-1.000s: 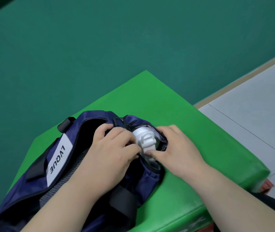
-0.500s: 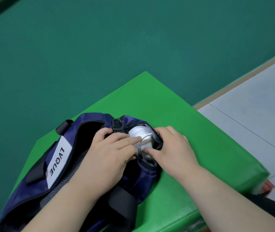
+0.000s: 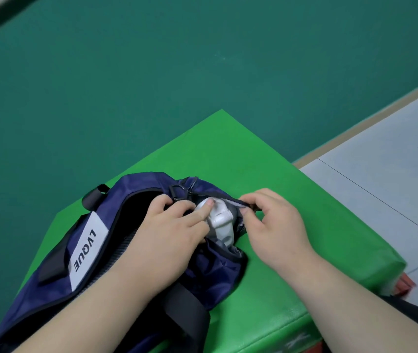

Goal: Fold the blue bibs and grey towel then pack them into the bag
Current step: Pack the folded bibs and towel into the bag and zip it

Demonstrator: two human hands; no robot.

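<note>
Fingers [image 3: 247, 203] of right hand [image 3: 274, 230] pinched on bag [image 3: 131, 191] rim, left hand's [image 3: 162, 240] round white bottle [image 3: 222, 220], atop green mat [image 3: 266, 174], teal expanse [image 3: 203, 59] beyond.

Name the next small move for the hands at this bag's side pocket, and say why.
Likely: the left hand pushes the white bottle cap deeper with its forefinger while the right hand draws the pocket edge over it. The cap stands out of the opening of the navy bag, the forefinger lies on it, and the right hand pinches the edge beside it.
</note>
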